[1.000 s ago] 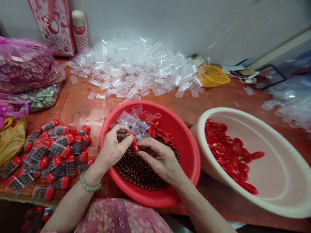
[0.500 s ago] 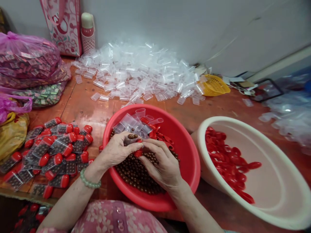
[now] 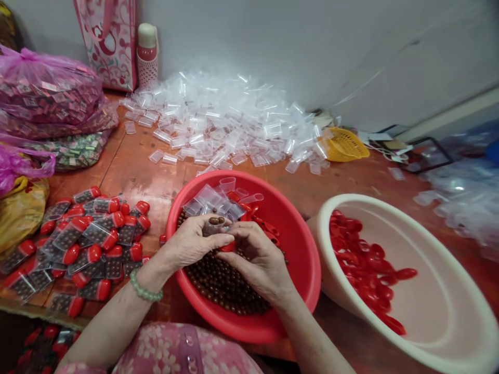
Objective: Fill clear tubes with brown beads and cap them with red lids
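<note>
Your right hand has curled in tighter, pinching the red cap. Your left hand grips a tube of beads; more tubes lie at twelve o'clock.

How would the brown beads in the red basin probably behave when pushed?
The brown beads look round and glossy, so they would likely roll easily. Lying loose, they would probably scatter rather than move together. The raised wall of the red basin should contain them.

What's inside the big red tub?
Brown beads, clear cases and red pieces lie in the red tub. The left hand and right hand hide some, and whatever lies under the beads can't be seen.
</note>
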Motion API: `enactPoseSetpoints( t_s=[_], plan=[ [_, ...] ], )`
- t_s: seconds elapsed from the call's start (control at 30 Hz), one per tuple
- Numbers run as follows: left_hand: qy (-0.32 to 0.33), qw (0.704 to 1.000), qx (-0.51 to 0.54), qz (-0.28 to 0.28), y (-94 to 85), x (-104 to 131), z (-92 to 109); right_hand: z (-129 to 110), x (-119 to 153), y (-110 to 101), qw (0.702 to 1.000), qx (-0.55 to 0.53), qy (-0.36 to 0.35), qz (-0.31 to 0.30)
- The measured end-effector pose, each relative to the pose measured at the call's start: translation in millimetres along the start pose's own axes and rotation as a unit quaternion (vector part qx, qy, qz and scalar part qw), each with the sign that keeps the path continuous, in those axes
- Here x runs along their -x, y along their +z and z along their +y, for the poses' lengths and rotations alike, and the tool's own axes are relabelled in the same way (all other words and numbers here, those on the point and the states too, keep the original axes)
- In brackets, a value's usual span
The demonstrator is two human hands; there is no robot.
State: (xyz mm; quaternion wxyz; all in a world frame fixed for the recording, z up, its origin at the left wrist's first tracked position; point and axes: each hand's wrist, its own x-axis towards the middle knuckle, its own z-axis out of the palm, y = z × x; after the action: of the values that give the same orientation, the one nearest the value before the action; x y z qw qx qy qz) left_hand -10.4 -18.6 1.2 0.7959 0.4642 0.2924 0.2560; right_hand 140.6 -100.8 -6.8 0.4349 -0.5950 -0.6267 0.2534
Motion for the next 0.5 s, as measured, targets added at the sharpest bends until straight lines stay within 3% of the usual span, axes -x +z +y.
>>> enactPoseSetpoints(
  t_s=[0.17, 0.3, 0.4, 0.5],
  plan=[
    [0.019, 1.0, -0.014, -0.001, 0.2, 1.0, 3.5, -1.0, 0.3, -1.3, 0.985, -0.132, 0.112, -0.002],
    [0.01, 0.999, -0.034, -0.018, 0.1, 1.3, 5.8, -5.2, -5.1, -13.5, 0.96, -0.209, 0.17, 0.078],
    [-0.026, 0.998, -0.048, -0.042, -0.4, 0.8, 5.4, -9.0, -14.3, -19.9, 0.949, -0.234, 0.174, 0.12],
    [-0.053, 0.994, -0.046, -0.08, -1.4, 0.8, 4.3, -15.6, -25.1, -18.7, 0.956, -0.229, 0.142, 0.117]
  ],
)
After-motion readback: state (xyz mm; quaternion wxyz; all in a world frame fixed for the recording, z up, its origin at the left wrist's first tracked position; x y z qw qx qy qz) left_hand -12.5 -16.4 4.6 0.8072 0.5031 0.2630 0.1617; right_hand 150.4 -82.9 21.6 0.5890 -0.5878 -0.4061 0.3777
